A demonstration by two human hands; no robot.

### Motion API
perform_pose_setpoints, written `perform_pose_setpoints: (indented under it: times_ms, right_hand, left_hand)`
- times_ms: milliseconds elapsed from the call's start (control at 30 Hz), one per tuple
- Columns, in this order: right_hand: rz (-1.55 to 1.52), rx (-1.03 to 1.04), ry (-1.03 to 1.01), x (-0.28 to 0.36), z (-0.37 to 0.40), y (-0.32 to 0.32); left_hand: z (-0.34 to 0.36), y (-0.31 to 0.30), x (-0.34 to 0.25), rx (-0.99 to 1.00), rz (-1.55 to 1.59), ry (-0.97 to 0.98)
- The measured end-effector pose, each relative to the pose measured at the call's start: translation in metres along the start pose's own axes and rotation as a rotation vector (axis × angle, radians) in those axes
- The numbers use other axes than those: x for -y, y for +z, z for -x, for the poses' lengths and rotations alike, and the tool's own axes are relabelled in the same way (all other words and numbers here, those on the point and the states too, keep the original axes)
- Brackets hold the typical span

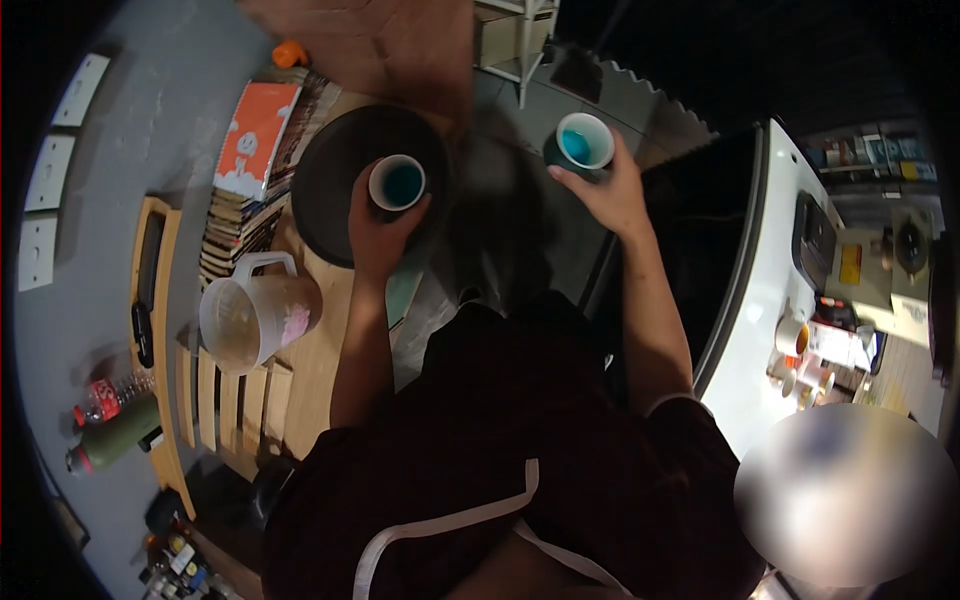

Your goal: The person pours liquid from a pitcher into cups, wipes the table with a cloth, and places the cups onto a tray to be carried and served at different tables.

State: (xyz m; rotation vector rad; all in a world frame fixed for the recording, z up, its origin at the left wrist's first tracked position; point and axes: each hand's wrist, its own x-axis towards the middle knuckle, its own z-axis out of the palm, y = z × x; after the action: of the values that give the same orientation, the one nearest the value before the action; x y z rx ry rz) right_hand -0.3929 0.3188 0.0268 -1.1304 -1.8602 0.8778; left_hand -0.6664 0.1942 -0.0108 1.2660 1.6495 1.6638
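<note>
While held upright: dark cup of blue liquid (397, 184) wrapped in left hand (378, 228) grip, over round black tray (335, 150); blue-lined pale cup (584, 141) wrapped in right hand (612, 195), well apart, beyond wooden bench (320, 345).

The left hand (380, 235) holds the left cup (397, 185) over the round tray (330, 165), which lies at the far end of the wooden tabletop (318, 372). The pitcher (255, 322) stands nearer, just before the stacked magazines (256, 140) along the left edge. The right hand (608, 195) holds the right cup (584, 142) beyond the right edge.
</note>
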Motion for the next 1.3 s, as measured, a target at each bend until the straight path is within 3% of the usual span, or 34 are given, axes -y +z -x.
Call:
perform_pose_setpoints:
  times_ms: [133, 233, 333, 467, 600, 800, 1300]
  right_hand:
    - [0.006, 0.193, -0.036, -0.015, -0.052, 0.082]
    - [-0.018, 0.329, -0.142, -0.033, -0.080, 0.146]
    - [-0.133, 0.414, -0.207, -0.059, -0.098, 0.206]
    - [0.045, 0.502, -0.237, -0.072, -0.110, 0.260]
    - [-0.041, 0.633, -0.174, -0.078, -0.116, 0.282]
    - [0.040, 0.645, -0.224, -0.066, -0.121, 0.298]
    - [-0.079, 0.422, -0.239, -0.068, -0.091, 0.326]
  left_hand:
    - [0.002, -0.024, 0.039, -0.171, -0.136, -0.115]
    - [0.004, -0.030, 0.060, -0.299, 0.008, -0.257]
    - [0.000, -0.033, 0.077, -0.365, -0.053, -0.343]
    - [-0.001, -0.035, 0.101, -0.496, -0.028, -0.353]
    - [-0.005, -0.037, 0.115, -0.609, -0.056, -0.375]
    - [-0.005, -0.044, 0.123, -0.699, -0.128, -0.415]
    - [0.005, -0.067, 0.132, -0.532, 0.048, -0.523]
